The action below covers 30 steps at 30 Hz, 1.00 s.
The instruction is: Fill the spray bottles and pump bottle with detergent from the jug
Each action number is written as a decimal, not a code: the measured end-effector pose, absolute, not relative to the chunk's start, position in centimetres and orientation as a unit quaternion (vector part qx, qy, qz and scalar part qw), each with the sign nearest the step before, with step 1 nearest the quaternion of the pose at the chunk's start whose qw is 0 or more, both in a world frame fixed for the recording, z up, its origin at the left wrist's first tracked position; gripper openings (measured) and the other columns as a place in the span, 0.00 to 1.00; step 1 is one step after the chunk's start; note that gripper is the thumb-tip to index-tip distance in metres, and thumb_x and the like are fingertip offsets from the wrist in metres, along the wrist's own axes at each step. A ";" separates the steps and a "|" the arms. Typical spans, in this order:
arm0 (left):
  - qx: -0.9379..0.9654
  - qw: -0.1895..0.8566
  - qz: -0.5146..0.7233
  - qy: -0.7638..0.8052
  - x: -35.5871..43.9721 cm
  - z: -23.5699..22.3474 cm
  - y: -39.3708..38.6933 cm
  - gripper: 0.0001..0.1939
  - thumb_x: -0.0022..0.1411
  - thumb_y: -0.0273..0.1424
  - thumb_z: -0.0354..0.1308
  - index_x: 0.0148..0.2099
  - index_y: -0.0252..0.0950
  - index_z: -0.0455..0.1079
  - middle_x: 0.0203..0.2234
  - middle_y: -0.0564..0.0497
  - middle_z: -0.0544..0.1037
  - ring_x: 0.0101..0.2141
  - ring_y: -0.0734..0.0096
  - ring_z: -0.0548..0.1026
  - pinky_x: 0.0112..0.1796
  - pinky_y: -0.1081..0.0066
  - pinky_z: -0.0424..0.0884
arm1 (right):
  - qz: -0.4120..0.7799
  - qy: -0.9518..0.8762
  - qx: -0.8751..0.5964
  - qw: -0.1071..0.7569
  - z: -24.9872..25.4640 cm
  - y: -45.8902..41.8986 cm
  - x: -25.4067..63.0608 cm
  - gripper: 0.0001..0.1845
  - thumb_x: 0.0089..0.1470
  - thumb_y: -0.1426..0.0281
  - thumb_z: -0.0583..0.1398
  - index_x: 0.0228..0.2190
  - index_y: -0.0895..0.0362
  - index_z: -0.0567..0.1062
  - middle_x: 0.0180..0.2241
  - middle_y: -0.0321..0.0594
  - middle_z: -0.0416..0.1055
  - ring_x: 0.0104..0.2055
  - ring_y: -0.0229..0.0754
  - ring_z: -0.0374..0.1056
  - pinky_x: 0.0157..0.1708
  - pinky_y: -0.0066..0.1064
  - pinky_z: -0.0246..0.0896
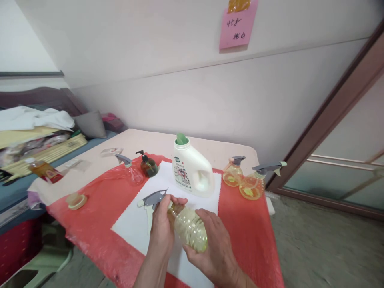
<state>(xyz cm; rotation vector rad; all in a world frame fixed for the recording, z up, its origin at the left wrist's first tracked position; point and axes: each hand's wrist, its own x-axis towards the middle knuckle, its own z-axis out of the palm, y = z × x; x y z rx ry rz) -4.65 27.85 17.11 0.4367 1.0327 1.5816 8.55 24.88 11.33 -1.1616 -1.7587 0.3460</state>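
Observation:
A clear spray bottle (189,226) with pale yellow liquid lies tilted between both my hands above a white cloth (132,226). My left hand (163,224) is wrapped around its neck, just below the grey trigger head (154,198). My right hand (214,246) grips the bottle's lower body from the right. A white detergent jug (192,168) with a green cap stands just behind.
A red plastic sheet (96,200) covers the table. On it stand a clear spray bottle (132,170), a dark pump bottle (148,165), and two yellow spray bottles (249,180) at the right. A small lid (76,200) lies at left. A cluttered bed sits far left, a door frame to the right.

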 end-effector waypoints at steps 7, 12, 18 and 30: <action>0.206 0.627 0.636 0.399 -5.2 17.3 27.6 0.12 0.56 0.38 0.59 0.28 0.35 0.68 0.28 0.45 0.79 0.39 0.58 0.77 0.45 0.61 0.67 | 0.751 -0.363 -0.361 0.417 13.4 25.1 8.3 0.26 0.34 0.58 0.64 0.37 0.57 0.71 0.33 0.42 0.71 0.33 0.45 0.67 0.35 0.39 0.62; 0.199 0.628 0.643 0.392 -4.5 17.3 27.3 0.13 0.56 0.40 0.58 0.27 0.36 0.66 0.20 0.49 0.75 0.29 0.62 0.76 0.36 0.64 0.69 | 0.817 -0.291 -0.302 0.397 13.8 24.4 7.8 0.29 0.45 0.51 0.55 0.41 0.61 0.72 0.38 0.48 0.73 0.39 0.45 0.69 0.42 0.39 0.63; 0.178 0.539 0.693 0.444 -5.6 17.1 28.1 0.12 0.54 0.39 0.60 0.28 0.36 0.65 0.19 0.52 0.73 0.27 0.65 0.75 0.33 0.67 0.69 | 0.764 -0.323 -0.345 0.439 12.9 24.6 7.4 0.29 0.45 0.50 0.62 0.43 0.55 0.68 0.44 0.45 0.71 0.43 0.47 0.68 0.41 0.38 0.62; 0.143 0.535 0.719 0.419 -6.6 17.2 28.1 0.12 0.53 0.39 0.62 0.28 0.36 0.65 0.21 0.53 0.74 0.30 0.67 0.76 0.39 0.65 0.71 | 0.847 -0.236 -0.319 0.355 12.0 24.2 6.5 0.40 0.50 0.38 0.46 0.49 0.58 0.63 0.36 0.47 0.73 0.23 0.38 0.68 0.17 0.26 0.55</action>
